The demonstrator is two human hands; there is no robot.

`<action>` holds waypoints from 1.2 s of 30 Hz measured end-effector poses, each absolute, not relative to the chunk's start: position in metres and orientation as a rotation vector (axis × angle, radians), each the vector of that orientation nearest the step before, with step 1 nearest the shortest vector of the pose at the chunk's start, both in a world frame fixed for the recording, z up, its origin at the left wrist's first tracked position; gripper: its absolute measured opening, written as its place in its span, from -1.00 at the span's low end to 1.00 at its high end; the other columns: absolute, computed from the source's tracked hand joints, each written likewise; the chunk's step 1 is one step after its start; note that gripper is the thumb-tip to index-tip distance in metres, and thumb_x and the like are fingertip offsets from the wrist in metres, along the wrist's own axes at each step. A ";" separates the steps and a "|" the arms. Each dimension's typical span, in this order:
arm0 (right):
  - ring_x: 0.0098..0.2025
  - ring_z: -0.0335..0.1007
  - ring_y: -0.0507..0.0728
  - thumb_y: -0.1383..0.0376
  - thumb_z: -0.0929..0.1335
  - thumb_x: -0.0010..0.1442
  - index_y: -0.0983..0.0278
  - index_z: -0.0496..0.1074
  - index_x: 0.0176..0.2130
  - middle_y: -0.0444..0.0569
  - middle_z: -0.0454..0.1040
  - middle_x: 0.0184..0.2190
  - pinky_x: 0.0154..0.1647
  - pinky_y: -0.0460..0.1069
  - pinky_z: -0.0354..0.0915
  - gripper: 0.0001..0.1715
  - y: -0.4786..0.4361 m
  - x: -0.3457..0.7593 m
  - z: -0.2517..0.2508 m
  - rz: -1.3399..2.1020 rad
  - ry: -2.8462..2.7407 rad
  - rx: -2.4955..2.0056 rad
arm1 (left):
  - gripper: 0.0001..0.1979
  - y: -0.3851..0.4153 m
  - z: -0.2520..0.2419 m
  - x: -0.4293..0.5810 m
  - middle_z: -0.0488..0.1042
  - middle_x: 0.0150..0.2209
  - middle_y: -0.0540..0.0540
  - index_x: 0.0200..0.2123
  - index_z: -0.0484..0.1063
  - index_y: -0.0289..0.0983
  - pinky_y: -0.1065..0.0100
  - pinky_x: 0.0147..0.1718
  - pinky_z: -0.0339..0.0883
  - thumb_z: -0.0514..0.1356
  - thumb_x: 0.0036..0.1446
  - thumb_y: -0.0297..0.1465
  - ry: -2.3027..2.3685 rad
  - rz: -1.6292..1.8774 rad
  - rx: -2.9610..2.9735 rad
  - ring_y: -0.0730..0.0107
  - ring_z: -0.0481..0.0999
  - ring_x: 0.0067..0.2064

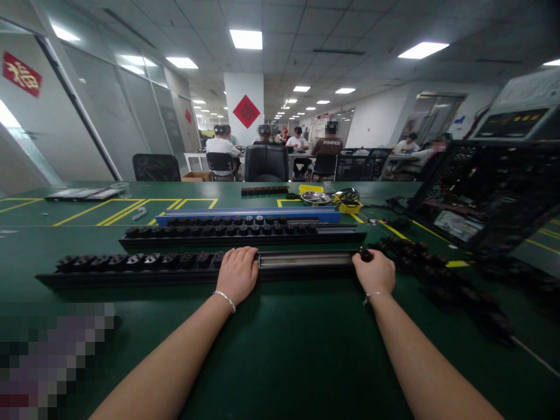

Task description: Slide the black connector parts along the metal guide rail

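I am resting my left hand (238,271) palm-down across the near black rail (153,277), its fingers lying together over the rail where the row of black modules (117,262) is giving way to the open channel (306,261); the fingertips are hidden, so I am not able to tell whether they are grasping or only pressing. At the rail's right end, my right hand (375,272) is pinching what appears to be a small black piece (364,254) between thumb and fingers. The rail is lying lengthwise, left to right, on the green table (284,350), nearer than the second black rail (245,240) and the blue rail (306,215). I am judging this as handling a piece at the channel's end, so I am wanting the left hand bearing down steadily, stopping the rail from skidding, while the right is holding the piece square to the channel and pushing along its line; a tilted piece could be jamming against the edges. The loose black modules (459,280) are lying just beyond, to the right, so I am watching that wrist's clearance.
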State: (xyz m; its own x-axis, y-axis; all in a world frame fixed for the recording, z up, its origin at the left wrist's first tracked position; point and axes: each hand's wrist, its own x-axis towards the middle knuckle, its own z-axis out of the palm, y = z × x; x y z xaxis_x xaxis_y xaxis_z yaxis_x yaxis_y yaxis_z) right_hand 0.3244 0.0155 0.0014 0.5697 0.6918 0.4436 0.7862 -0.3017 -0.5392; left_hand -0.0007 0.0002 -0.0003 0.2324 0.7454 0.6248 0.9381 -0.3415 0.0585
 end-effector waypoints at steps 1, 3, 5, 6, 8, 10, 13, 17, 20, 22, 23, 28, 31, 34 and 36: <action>-0.19 0.24 0.25 0.10 0.25 -0.04 0.34 0.43 -0.22 0.13 0.45 -0.30 -0.16 0.08 0.17 -0.54 0.015 0.325 0.001 -0.158 -1.175 -2.057 | -0.70 0.000 0.000 -0.001 0.45 -0.08 -0.14 -0.06 0.32 -0.25 0.13 0.06 0.09 -0.04 0.17 -0.38 -1.561 -0.817 -2.182 0.20 0.37 -0.03; -0.17 0.23 0.26 0.10 0.25 -0.04 0.34 0.42 -0.22 0.13 0.45 -0.30 -0.15 0.08 0.17 -0.53 0.015 0.325 0.001 -0.149 -1.177 -2.046 | -0.70 0.000 0.000 0.000 0.45 -0.08 -0.13 -0.06 0.32 -0.25 0.13 0.05 0.10 -0.04 0.17 -0.38 -1.559 -0.820 -2.179 0.21 0.38 -0.04; -0.16 0.22 0.26 0.10 0.25 -0.04 0.34 0.42 -0.22 0.13 0.44 -0.29 -0.14 0.08 0.17 -0.54 0.015 0.326 0.001 -0.143 -1.179 -2.039 | -0.70 0.000 0.000 0.000 0.45 -0.08 -0.13 -0.06 0.33 -0.25 0.13 0.05 0.11 -0.04 0.17 -0.38 -1.557 -0.823 -2.177 0.21 0.38 -0.05; -0.16 0.22 0.26 0.10 0.25 -0.04 0.34 0.42 -0.22 0.13 0.45 -0.29 -0.14 0.08 0.17 -0.54 0.015 0.326 0.002 -0.140 -1.179 -2.040 | -0.70 0.000 0.001 0.000 0.45 -0.08 -0.13 -0.06 0.33 -0.25 0.13 0.05 0.11 -0.04 0.17 -0.38 -1.556 -0.822 -2.177 0.21 0.38 -0.05; -0.15 0.22 0.26 0.10 0.25 -0.04 0.33 0.43 -0.22 0.13 0.45 -0.28 -0.14 0.08 0.17 -0.54 0.015 0.326 0.002 -0.140 -1.169 -2.046 | -0.70 0.000 0.001 0.000 0.45 -0.08 -0.14 -0.06 0.32 -0.25 0.13 0.06 0.10 -0.04 0.17 -0.38 -1.555 -0.821 -2.178 0.21 0.38 -0.04; -0.15 0.22 0.26 0.10 0.25 -0.04 0.33 0.43 -0.21 0.13 0.45 -0.27 -0.13 0.09 0.17 -0.54 0.015 0.327 0.002 -0.150 -1.153 -2.051 | -0.70 -0.001 0.001 0.000 0.45 -0.07 -0.14 -0.06 0.32 -0.26 0.13 0.06 0.09 -0.05 0.18 -0.38 -1.556 -0.821 -2.178 0.21 0.37 -0.03; -0.16 0.23 0.26 0.10 0.26 -0.05 0.33 0.43 -0.21 0.13 0.45 -0.27 -0.13 0.09 0.17 -0.53 0.016 0.329 0.002 -0.162 -1.139 -2.047 | -0.70 0.000 0.000 -0.001 0.45 -0.08 -0.14 -0.06 0.33 -0.25 0.12 0.06 0.10 -0.04 0.17 -0.38 -1.555 -0.827 -2.180 0.20 0.37 -0.04; -0.15 0.22 0.27 0.11 0.27 -0.06 0.33 0.43 -0.21 0.13 0.45 -0.27 -0.12 0.10 0.17 -0.54 0.017 0.334 0.000 -0.161 -1.107 -2.045 | -0.70 0.000 0.000 -0.001 0.45 -0.08 -0.14 -0.06 0.33 -0.25 0.12 0.06 0.09 -0.04 0.17 -0.38 -1.552 -0.833 -2.181 0.20 0.37 -0.04; -0.13 0.22 0.28 0.12 0.27 -0.07 0.34 0.43 -0.20 0.13 0.45 -0.25 -0.11 0.10 0.18 -0.52 0.018 0.339 -0.001 -0.158 -1.081 -2.052 | -0.70 0.000 0.000 0.000 0.45 -0.08 -0.14 -0.06 0.33 -0.25 0.12 0.06 0.10 -0.05 0.17 -0.38 -1.554 -0.834 -2.181 0.20 0.38 -0.04; -0.13 0.22 0.27 0.12 0.27 -0.07 0.34 0.43 -0.19 0.14 0.45 -0.25 -0.10 0.10 0.18 -0.52 0.019 0.340 -0.002 -0.158 -1.084 -2.052 | -0.70 -0.001 0.000 0.000 0.45 -0.08 -0.14 -0.06 0.33 -0.25 0.12 0.06 0.10 -0.05 0.17 -0.37 -1.553 -0.834 -2.181 0.19 0.38 -0.04; -0.14 0.23 0.27 0.12 0.27 -0.07 0.35 0.43 -0.19 0.14 0.45 -0.25 -0.10 0.10 0.18 -0.52 0.019 0.341 -0.002 -0.160 -1.084 -2.050 | -0.70 -0.001 0.000 0.000 0.45 -0.09 -0.14 -0.07 0.33 -0.24 0.12 0.05 0.11 -0.05 0.17 -0.37 -1.552 -0.834 -2.180 0.19 0.38 -0.04; -0.18 0.24 0.25 0.12 0.27 -0.06 0.33 0.44 -0.20 0.13 0.44 -0.26 -0.13 0.09 0.18 -0.54 0.018 0.342 -0.002 -0.183 -1.065 -2.032 | -0.70 -0.001 0.001 0.000 0.46 -0.10 -0.15 -0.07 0.34 -0.22 0.11 0.04 0.12 -0.03 0.16 -0.38 -1.553 -0.842 -2.177 0.19 0.39 -0.05; -0.19 0.24 0.25 0.12 0.27 -0.06 0.32 0.44 -0.21 0.11 0.43 -0.26 -0.14 0.09 0.17 -0.54 0.018 0.343 -0.003 -0.207 -1.057 -2.021 | -0.70 -0.001 0.002 0.001 0.46 -0.10 -0.15 -0.07 0.34 -0.23 0.11 0.05 0.12 -0.03 0.16 -0.38 -1.550 -0.847 -2.179 0.20 0.39 -0.04; -0.19 0.25 0.24 0.12 0.27 -0.06 0.32 0.44 -0.21 0.11 0.43 -0.27 -0.13 0.09 0.17 -0.55 0.019 0.345 -0.004 -0.211 -1.046 -2.010 | -0.70 -0.001 0.001 0.000 0.46 -0.09 -0.14 -0.07 0.34 -0.23 0.12 0.05 0.11 -0.04 0.17 -0.38 -1.553 -0.846 -2.181 0.20 0.38 -0.04; -0.18 0.26 0.24 0.13 0.27 -0.06 0.33 0.44 -0.20 0.12 0.42 -0.27 -0.13 0.09 0.18 -0.55 0.020 0.346 -0.004 -0.199 -1.041 -2.011 | -0.70 -0.001 0.001 0.000 0.46 -0.09 -0.14 -0.07 0.33 -0.24 0.12 0.05 0.11 -0.04 0.17 -0.37 -1.556 -0.841 -2.182 0.20 0.38 -0.04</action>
